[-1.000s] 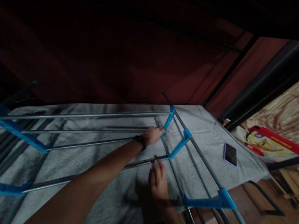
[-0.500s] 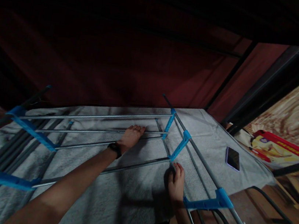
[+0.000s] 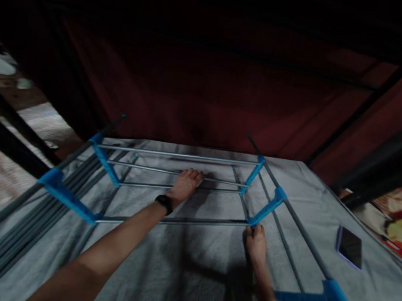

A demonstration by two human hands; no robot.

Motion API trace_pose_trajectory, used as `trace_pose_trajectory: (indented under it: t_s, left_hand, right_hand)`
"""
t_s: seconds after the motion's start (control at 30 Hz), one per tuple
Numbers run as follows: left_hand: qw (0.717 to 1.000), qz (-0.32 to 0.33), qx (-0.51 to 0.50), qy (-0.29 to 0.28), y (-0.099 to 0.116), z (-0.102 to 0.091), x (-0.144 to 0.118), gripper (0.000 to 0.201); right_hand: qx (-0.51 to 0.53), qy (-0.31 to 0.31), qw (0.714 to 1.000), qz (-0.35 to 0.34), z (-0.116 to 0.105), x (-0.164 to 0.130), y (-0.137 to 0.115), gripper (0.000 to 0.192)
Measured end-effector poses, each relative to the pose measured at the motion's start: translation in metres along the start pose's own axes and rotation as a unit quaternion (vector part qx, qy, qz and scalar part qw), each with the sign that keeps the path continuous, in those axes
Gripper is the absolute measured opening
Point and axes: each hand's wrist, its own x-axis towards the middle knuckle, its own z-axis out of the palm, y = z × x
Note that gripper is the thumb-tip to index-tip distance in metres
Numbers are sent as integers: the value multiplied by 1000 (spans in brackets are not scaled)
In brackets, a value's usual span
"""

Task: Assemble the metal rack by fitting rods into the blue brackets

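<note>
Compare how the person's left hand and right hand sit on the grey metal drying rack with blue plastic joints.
The left hand reaches farther out, fingers laid over a middle rail of the grey metal drying rack; the right hand stays nearer, at the rack's right side by a blue plastic joint. The left wrist wears a dark band; the right is bare. Both rest over the grey towel.

Both hands [image 3: 185, 184] on drying rack [image 3: 181, 187] over towel [image 3: 185, 263]
</note>
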Motion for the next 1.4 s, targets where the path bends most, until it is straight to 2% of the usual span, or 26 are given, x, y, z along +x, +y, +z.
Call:
trace_pose_trajectory:
  t_s: [0.2,0.37,0.53,0.87,1.0,1.1,1.2,1.3,1.4]
  left_hand:
    - [1000,3,7,-28,-9,-5,-10,37]
    - [998,22,-8,-53,-12,-10,-6,36]
    - [997,31,-20,-68,-16,-13,-3,40]
    - [996,49,-46,-55,-22,-19,-5,39]
    - [997,52,-51,-35,-24,-26,-11,45]
    - [997,55,-57,-11,-25,-32,-18,45]
    - [997,56,-57,-2,-24,-34,-17,44]
    - [996,61,-60,-6,-17,-32,-6,42]
    - [995,66,-70,-4,-6,-31,9,43]
  right_hand:
    - [-34,-8,999,-24,5,3,16,39]
    - [-24,31,998,-54,8,0,16,35]
    - [-28,42,997,-64,8,-1,12,33]
    - [-22,41,997,-63,9,0,11,35]
    - [-27,103,992,-62,-1,-12,0,52]
    - [-25,148,985,-88,-15,-31,-29,60]
    - [61,115,982,-134,-42,-34,-88,44]
    - [153,125,963,-183,-82,7,-161,32]
    - [168,155,952,-205,-126,85,-219,34]
